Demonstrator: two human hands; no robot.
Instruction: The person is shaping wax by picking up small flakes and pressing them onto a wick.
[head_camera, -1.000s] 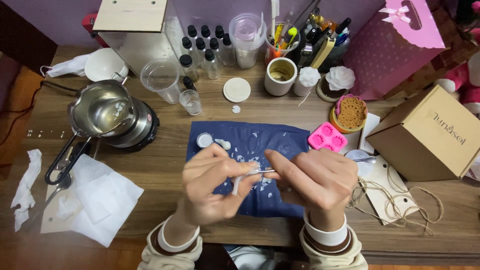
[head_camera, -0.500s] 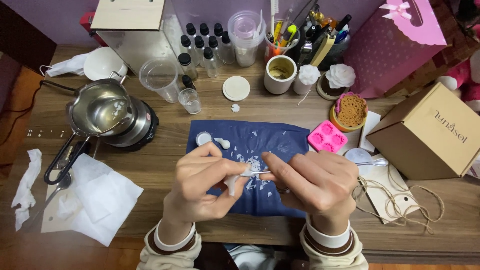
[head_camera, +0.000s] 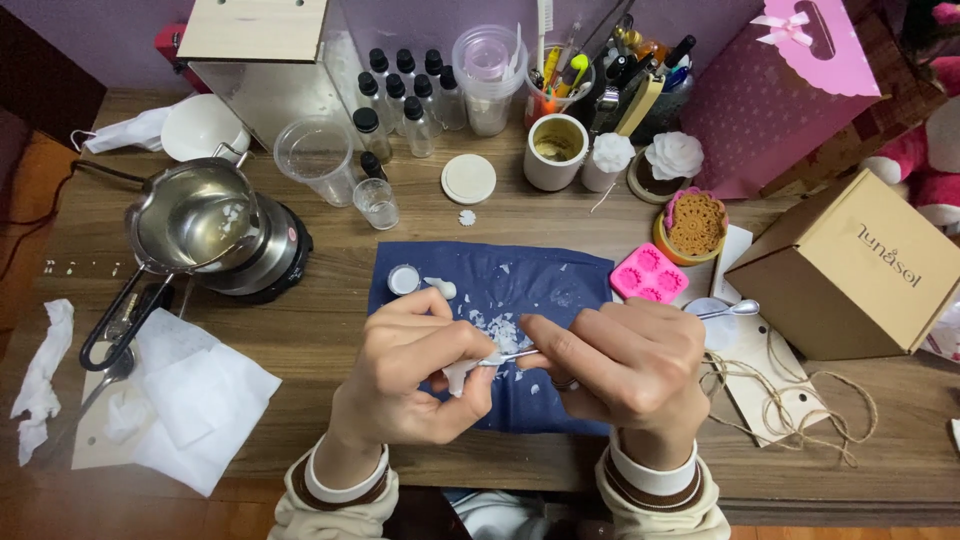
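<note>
Pinching white wax piece (head_camera: 458, 376), left hand (head_camera: 415, 375) closed.

Left hand (head_camera: 410, 375) pinches small white wax piece (head_camera: 458, 376); right hand (head_camera: 625, 365) holds thin metal tool (head_camera: 512, 354) against it, above blue cloth (head_camera: 540, 285) on bench (head_camera: 330, 330).

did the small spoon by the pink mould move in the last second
Yes. The small spoon lay flat at the lower right of the pink mould; now its bowl sits higher and nearer the cardboard box, handle angled down toward the right hand.
</note>
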